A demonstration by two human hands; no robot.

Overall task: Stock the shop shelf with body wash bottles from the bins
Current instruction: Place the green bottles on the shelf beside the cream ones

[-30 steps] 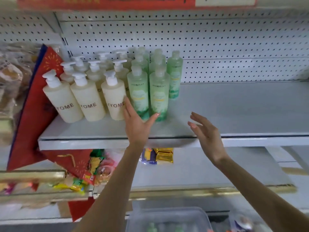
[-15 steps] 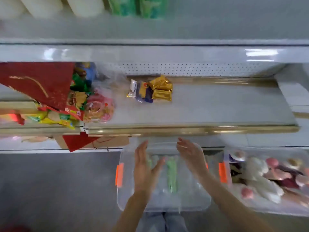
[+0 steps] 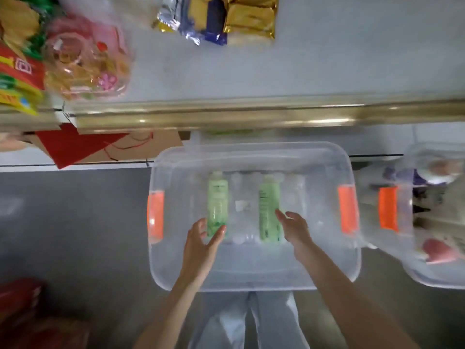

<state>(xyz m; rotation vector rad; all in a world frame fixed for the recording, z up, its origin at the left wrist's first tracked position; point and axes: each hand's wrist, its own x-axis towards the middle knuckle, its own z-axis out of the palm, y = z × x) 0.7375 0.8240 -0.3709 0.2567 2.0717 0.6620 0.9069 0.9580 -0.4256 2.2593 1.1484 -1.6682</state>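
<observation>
1. At the far left, bright snack packets (image 3: 21,71) and a clear bag of pink sweets (image 3: 85,61) lie on a low shelf (image 3: 327,59) with a gold front edge. Foil packets (image 3: 221,18) sit further along it.
2. Below the shelf, on the grey floor (image 3: 63,222), stands a clear plastic bin (image 3: 251,278) with orange handles. The person is bent over it.
3. The left hand (image 3: 201,245) is inside the bin, fingers apart, thumb and fingers spread either side of the near end of a green body wash bottle (image 3: 217,197) that lies flat. The grip has not closed. Whether skin touches plastic is unclear.
4. Between the two green bottles lie pale bottles (image 3: 242,205), too blurred to count.
5. A second green bottle (image 3: 269,197) lies parallel to the first. The right hand (image 3: 295,230) is just beside its right flank, fingers loose and apart, holding nothing.
6. At the far right, a second clear bin (image 3: 427,273) holds mixed pink, white and purple items that are too blurred to identify.
7. Likely risks:
   - Each hand is at a bottle's end, not its middle, so a one-handed lift could let the smooth bottle tip and slip.
   - Lifting both at once leaves no spare hand to catch a drop.
   - The pale bottles lie close enough to be dragged or rolled.
   - The gold shelf edge overhangs the bin's far side, so a bottle swung upwards quickly might strike it.
</observation>
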